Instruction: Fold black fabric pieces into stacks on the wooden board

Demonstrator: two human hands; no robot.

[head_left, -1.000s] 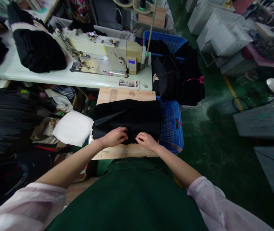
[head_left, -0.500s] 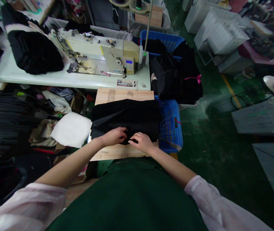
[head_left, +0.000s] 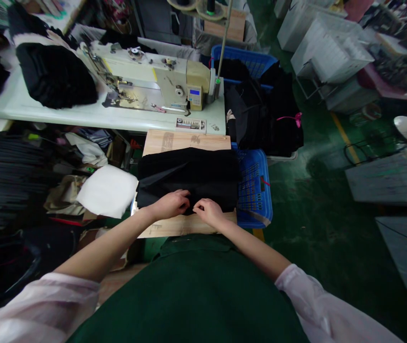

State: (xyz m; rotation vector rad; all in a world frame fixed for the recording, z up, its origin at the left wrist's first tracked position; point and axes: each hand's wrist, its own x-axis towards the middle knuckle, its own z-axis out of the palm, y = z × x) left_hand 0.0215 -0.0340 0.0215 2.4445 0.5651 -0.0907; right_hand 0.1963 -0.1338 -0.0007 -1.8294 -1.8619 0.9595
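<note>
A thick pile of black fabric [head_left: 189, 171] lies across a wooden board [head_left: 175, 140] directly in front of me. At the pile's near edge, my left hand [head_left: 173, 204] has its fingers curled onto the cloth. Just to the right, my right hand [head_left: 208, 211] is closed, thumb and fingertips pinched together at the same edge. A small gap separates the two hands. What lies between the right fingertips is tiny, dark and partly hidden; it looks like the edge of the fabric.
Beyond the board stands a sewing machine [head_left: 167, 78] on a pale table [head_left: 82, 119], with black pieces [head_left: 56, 76] stacked at its left. A blue basket [head_left: 255, 186] sits at the right, more black cloth [head_left: 278, 119] behind it. White material [head_left: 106, 190] lies left.
My right thumb and fingers have come together into a pinch at the cloth's edge. My left hand has barely moved. The view has shifted slightly.
</note>
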